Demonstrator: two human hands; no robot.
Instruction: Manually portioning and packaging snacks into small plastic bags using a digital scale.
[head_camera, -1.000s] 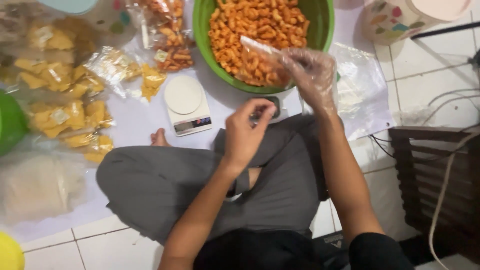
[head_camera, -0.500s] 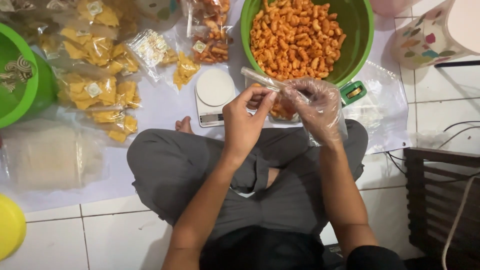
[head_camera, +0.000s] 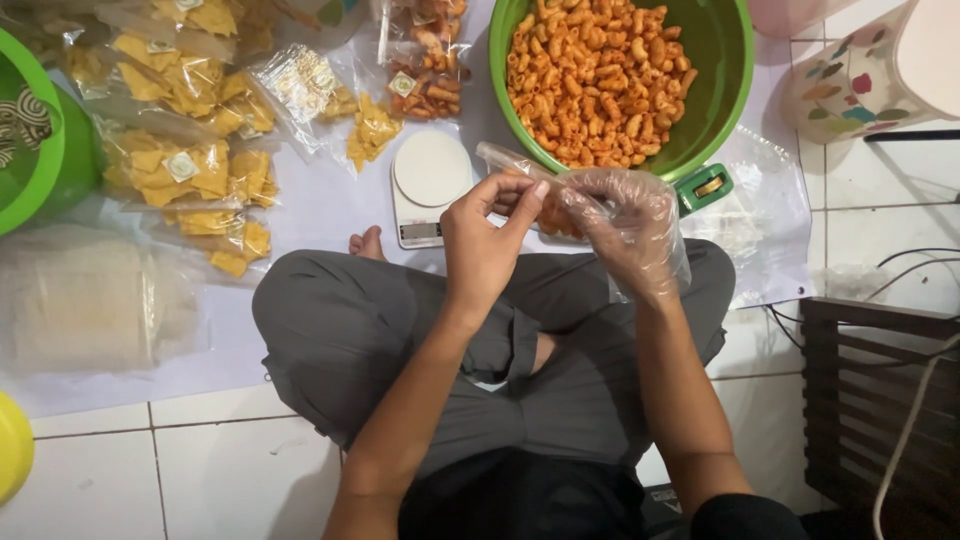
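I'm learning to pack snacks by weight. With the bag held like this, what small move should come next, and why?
Probably set the small clear bag on the white kitchen scale. Both the left hand and the gloved right hand hold it, some orange snacks already sit inside, and the scale's round plate lies bare just beside the hands.

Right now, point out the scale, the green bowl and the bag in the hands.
Scale (head_camera: 431, 170), head view, middle of its round white platform.
Green bowl (head_camera: 722, 60), head view, bare inner wall on the right.
Bag (head_camera: 505, 160), head view, clear plastic top edge beside the left hand's fingertips.
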